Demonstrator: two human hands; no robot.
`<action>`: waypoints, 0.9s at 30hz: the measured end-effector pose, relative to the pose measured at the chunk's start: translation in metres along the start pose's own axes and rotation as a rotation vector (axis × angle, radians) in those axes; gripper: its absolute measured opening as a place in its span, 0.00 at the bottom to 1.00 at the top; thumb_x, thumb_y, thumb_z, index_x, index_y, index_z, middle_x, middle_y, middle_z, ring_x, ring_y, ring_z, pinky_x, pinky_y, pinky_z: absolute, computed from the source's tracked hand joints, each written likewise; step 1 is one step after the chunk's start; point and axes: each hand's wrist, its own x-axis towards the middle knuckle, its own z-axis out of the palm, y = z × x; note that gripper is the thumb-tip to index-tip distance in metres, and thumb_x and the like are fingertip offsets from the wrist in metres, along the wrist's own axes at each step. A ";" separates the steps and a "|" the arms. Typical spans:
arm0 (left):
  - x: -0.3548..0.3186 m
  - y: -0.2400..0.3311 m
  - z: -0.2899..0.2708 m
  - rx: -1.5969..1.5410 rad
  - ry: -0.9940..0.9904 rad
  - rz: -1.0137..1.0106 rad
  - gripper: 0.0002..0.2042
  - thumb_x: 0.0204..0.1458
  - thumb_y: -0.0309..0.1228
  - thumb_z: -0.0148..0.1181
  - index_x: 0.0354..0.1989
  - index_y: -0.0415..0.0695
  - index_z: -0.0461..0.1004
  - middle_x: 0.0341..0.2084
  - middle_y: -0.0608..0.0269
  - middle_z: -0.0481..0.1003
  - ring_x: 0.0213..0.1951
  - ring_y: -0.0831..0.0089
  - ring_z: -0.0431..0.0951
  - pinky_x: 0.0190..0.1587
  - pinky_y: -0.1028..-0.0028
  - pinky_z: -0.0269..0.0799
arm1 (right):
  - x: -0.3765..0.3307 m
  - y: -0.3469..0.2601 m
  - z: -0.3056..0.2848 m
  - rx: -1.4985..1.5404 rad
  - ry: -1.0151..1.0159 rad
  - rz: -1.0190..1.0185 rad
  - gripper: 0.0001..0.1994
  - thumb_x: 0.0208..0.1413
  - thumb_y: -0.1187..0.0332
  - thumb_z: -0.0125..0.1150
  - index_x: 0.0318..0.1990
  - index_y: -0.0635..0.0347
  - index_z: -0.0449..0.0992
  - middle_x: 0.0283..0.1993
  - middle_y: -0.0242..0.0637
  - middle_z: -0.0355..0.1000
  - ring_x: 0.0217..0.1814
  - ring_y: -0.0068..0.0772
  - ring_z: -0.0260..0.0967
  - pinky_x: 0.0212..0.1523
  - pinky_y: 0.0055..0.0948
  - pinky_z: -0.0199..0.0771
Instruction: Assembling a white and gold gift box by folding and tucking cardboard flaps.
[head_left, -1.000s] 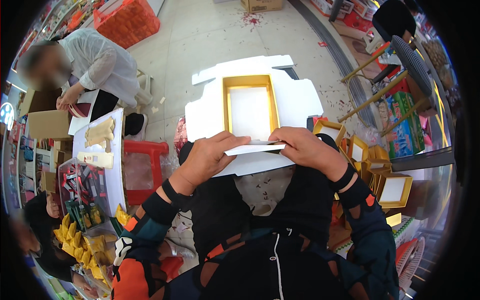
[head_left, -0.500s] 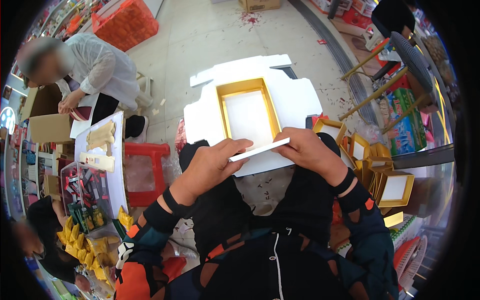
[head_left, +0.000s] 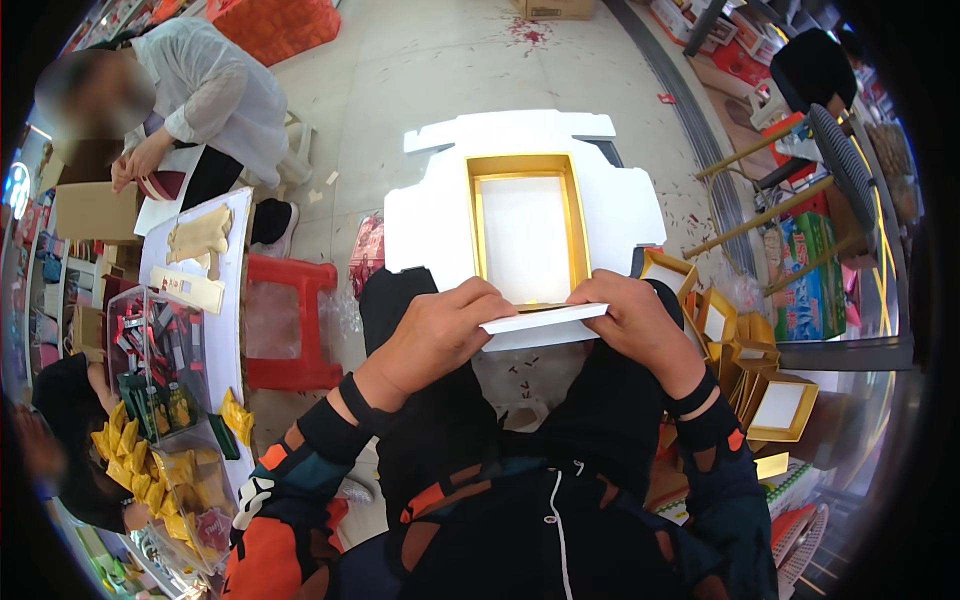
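At the near edge of the white board [head_left: 430,215], seen from the head camera, both hands grip one thin white card [head_left: 545,319] by its ends. Left hand [head_left: 440,330]: fingers curled over the card's left end, thumb underneath, closed in a firm pinch. Right hand [head_left: 630,320]: fingers folded over the card's right end, likewise grasping it. The card lies nearly level, slightly raised at its right end, and hangs just over the near rim of the gold-edged tray [head_left: 525,230], which sits open in the middle of the white board with its pale inside showing. The white board itself rests across the person's dark-clad knees. Right of the white board, a heap of small gold boxes [head_left: 745,350] lies on the floor, some open with white insides. Left of the white board stands a red stool [head_left: 290,320], and further left a long white table [head_left: 235,300] bears tan cut-out shapes. Beyond that table, well apart from the white board, a second person [head_left: 210,95] in a pale shirt sits bent over a brown cardboard box [head_left: 90,210]. Below the table, a clear bin [head_left: 165,420] holds yellow packets. Far right of the white board, a fan [head_left: 850,165] on wooden legs stands tilted.
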 end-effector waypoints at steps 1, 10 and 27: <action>0.001 0.001 0.000 -0.025 -0.021 -0.015 0.22 0.48 0.17 0.69 0.52 0.50 0.81 0.42 0.61 0.79 0.40 0.58 0.84 0.42 0.67 0.83 | 0.000 0.000 0.000 -0.005 -0.005 0.000 0.11 0.53 0.80 0.70 0.43 0.58 0.83 0.38 0.39 0.79 0.41 0.44 0.80 0.43 0.33 0.78; 0.010 -0.005 -0.005 -0.051 -0.137 0.007 0.25 0.52 0.19 0.66 0.56 0.61 0.82 0.39 0.64 0.78 0.37 0.60 0.84 0.40 0.68 0.82 | 0.004 -0.006 -0.004 0.076 -0.008 0.005 0.09 0.55 0.79 0.67 0.42 0.57 0.80 0.36 0.40 0.75 0.38 0.47 0.77 0.39 0.36 0.76; 0.010 0.003 0.013 -0.302 0.077 -0.312 0.19 0.65 0.26 0.65 0.63 0.47 0.74 0.43 0.56 0.82 0.39 0.64 0.85 0.42 0.70 0.80 | 0.005 -0.006 0.006 0.099 0.082 0.203 0.16 0.67 0.60 0.68 0.48 0.66 0.80 0.30 0.36 0.69 0.29 0.26 0.63 0.33 0.30 0.66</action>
